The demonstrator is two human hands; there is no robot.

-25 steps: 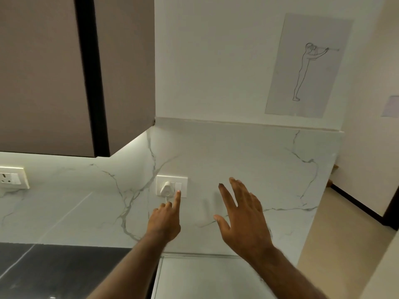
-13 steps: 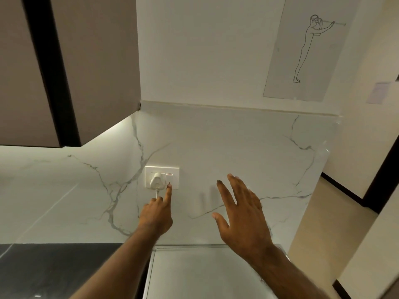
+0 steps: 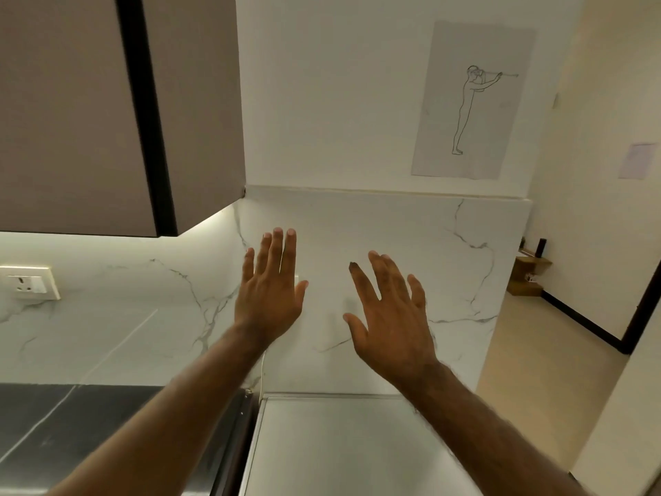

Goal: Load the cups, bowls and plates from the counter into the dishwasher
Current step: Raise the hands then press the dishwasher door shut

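Hovering before the wall [image 3: 393, 227], left hand [image 3: 268, 298] and right hand [image 3: 390, 327] were held spread, nothing gripped. No cups, bowls or plates were seen on the counter [image 3: 71, 424]; the cord [image 3: 263, 368] could be snagged by a carelessly dropped left wrist.

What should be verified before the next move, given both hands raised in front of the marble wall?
1. Left hand free: ok, fingers straight, holding nothing.
2. Right hand free: ok, fingers spread, holding nothing.
3. Cups, bowls, plates in sight: not ok, none visible.
4. Dishwasher door open: cannot tell, no door in view.
5. White cable plugged in: cannot tell, the left hand hides its upper end.
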